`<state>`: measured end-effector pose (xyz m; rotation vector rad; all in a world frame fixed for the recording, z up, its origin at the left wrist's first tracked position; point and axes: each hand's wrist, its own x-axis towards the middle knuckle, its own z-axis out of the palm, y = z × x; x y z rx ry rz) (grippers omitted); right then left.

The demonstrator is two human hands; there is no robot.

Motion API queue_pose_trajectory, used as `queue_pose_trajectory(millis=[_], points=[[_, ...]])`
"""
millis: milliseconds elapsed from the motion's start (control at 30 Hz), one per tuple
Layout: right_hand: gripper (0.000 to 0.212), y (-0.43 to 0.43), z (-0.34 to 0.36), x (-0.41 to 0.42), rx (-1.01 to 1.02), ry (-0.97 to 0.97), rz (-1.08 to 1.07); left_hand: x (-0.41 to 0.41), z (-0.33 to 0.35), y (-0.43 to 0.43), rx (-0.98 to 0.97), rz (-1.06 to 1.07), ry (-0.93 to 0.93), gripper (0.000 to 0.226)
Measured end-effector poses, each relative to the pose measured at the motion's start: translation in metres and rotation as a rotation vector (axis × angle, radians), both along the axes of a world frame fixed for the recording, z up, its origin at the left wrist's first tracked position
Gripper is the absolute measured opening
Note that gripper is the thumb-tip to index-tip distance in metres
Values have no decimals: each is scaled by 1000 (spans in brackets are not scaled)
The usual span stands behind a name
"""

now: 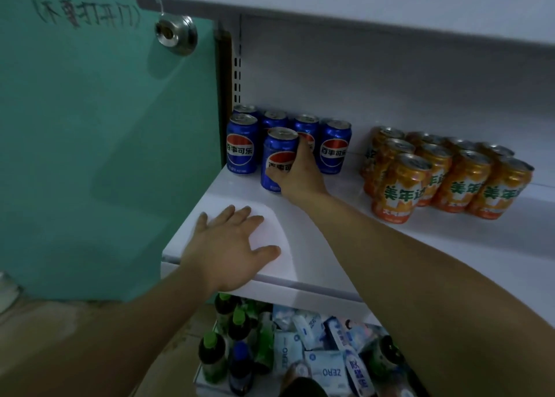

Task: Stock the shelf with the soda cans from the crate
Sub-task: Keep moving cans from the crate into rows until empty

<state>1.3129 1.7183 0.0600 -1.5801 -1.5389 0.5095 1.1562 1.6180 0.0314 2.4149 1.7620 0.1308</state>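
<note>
My right hand (pixel 300 171) grips a blue cola can (pixel 277 156) that stands upright on the white shelf (pixel 330 240), in front of a group of several blue cans (pixel 242 144) at the shelf's left end. Fingers and thumb curl round the can's right side. My left hand (pixel 228 246) rests flat with straight fingers on the shelf's front left corner. Several orange soda cans (pixel 402 186) stand in rows to the right. No crate is in view.
A green glass door (pixel 105 156) with a metal lock (pixel 176 35) stands left of the shelf. An upper shelf (pixel 360 3) overhangs. Below, a lower shelf holds green-capped bottles (pixel 211 354) and light blue packets (pixel 327 363).
</note>
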Motion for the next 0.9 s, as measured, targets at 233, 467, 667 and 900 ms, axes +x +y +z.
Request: queue_pose_trajectory(millis=[233, 467, 667, 900], points=[[90, 27, -3, -8, 53, -9, -13, 1, 0, 0, -3, -2, 10, 80], [97, 37, -8, -16, 62, -65, -87, 0, -3, 2, 13, -2, -1, 78], [103, 13, 2, -6, -100, -124, -30, -1, 2, 1, -21, -14, 9, 77], [78, -82, 49, 54, -238, -426, -7, -1, 11, -1, -53, -34, 16, 75]])
